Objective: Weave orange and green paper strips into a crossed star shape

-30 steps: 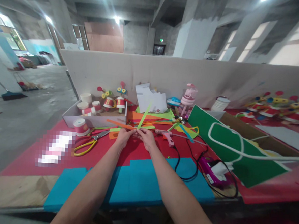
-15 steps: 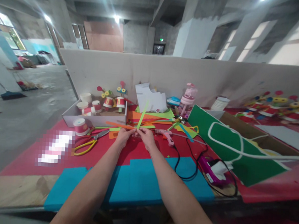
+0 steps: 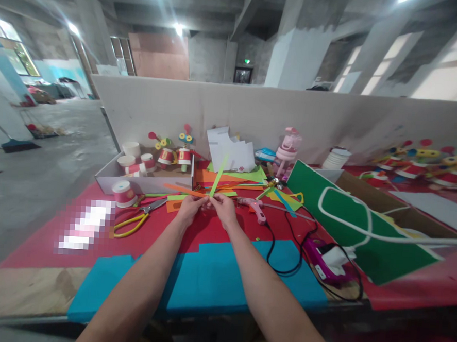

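Over the red table covering, my left hand (image 3: pixel 190 210) and my right hand (image 3: pixel 224 209) meet fingertip to fingertip. Both are closed in a pinch where an orange paper strip (image 3: pixel 184 190) and a yellow-green paper strip (image 3: pixel 219 174) come together. The orange one runs out to the left, while the yellow-green one points up and away. My fingers hide the join between them. To the right of my right hand lies a pink glue gun (image 3: pixel 255 210). Scissors with yellow handles (image 3: pixel 135 225) rest on the left, beside a paper cup (image 3: pixel 124 193).
A white box (image 3: pixel 146 182) with paper cups and cup figures stands at the back left. Blue sheets (image 3: pixel 241 280) line the front edge. On the right are a purple power strip (image 3: pixel 329 265), black cable, and a green board (image 3: pixel 349 225) with a white cable across it.
The two paper strips have shifted very slightly at their free ends. Both hands stay pinched together in nearly the same place.
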A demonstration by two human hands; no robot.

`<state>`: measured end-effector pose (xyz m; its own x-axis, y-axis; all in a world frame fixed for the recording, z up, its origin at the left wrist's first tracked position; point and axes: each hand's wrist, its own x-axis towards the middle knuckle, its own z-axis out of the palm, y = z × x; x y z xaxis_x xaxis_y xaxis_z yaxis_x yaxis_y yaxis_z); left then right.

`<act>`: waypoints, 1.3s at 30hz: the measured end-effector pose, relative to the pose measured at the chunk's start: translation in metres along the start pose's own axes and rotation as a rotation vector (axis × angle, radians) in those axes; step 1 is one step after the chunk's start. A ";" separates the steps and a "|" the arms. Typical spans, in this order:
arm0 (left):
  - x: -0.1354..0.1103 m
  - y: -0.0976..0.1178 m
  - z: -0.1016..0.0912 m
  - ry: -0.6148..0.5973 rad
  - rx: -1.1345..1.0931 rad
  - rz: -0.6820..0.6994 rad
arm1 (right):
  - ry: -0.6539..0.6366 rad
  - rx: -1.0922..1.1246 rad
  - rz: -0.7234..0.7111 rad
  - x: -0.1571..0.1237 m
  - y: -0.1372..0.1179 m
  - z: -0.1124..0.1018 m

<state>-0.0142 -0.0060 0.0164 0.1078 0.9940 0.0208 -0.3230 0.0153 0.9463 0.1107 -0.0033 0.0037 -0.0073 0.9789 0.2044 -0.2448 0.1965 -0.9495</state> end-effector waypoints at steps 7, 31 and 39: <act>0.003 -0.003 -0.002 0.060 0.019 0.032 | 0.017 -0.019 0.000 0.000 -0.001 -0.001; 0.001 0.000 -0.001 0.060 0.039 0.024 | 0.028 -0.147 -0.047 0.003 0.003 -0.007; 0.002 -0.001 -0.003 0.072 0.003 0.041 | 0.019 -0.190 -0.062 0.004 0.006 -0.008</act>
<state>-0.0169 -0.0033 0.0143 0.0271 0.9990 0.0363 -0.3231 -0.0256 0.9460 0.1171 0.0024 -0.0030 0.0207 0.9652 0.2607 -0.0571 0.2615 -0.9635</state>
